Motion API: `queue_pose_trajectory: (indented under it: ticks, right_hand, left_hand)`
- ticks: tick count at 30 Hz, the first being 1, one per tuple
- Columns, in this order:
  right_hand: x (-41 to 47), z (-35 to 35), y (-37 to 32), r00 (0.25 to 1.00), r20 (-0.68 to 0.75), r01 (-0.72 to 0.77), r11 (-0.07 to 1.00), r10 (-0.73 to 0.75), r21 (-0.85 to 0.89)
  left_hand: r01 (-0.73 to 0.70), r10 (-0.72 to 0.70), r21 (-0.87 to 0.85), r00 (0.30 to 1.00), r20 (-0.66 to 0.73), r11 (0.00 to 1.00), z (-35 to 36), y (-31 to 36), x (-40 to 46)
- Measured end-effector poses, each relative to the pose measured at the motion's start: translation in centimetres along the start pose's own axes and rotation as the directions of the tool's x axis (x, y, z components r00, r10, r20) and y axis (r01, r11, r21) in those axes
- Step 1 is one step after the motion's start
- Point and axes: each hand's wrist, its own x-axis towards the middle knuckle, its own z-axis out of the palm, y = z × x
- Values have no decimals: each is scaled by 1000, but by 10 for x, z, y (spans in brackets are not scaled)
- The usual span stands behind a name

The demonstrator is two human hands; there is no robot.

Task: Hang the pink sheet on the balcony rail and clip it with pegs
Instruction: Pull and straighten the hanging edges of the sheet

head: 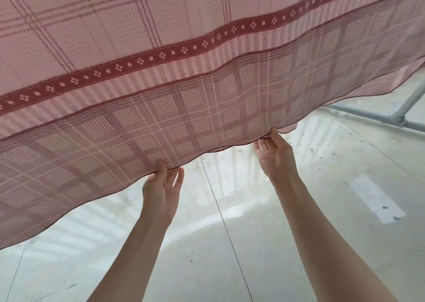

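The pink sheet (161,55), checked and crossed by a dark red band with white diamonds, spreads across the upper half of the view. Its thin lower hem hangs in a wavy line above the floor. My left hand (162,191) pinches the hem near the middle, thumb in front and fingers behind. To its right, my right hand (274,154) grips the hem a little higher. Both forearms reach up from the bottom of the frame. The balcony rail and the pegs are hidden from view.
A pale tiled floor (287,221) with dark specks lies below. At the right, grey metal pipes (391,118) joined by a clamp run low across the floor, partly behind the sheet's right corner.
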Motion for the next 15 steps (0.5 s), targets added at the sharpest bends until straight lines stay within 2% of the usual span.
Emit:
queue_pose_trajectory:
  ticks: [5, 9, 15]
  right_hand:
    - [5, 3, -19, 1000, -17, 25, 999, -25, 39]
    - [14, 3, -26, 998, -9, 61, 986, -61, 154]
    - [25, -3, -24, 996, -40, 87, 980, -81, 177]
  left_hand:
    - [-15, 15, 34, 1000, -3, 999, 9, -6, 1]
    - [-24, 25, 73, 1000, -6, 997, 7, -6, 0]
    - [-55, 55, 132, 998, 4, 990, -2, -1, 1]
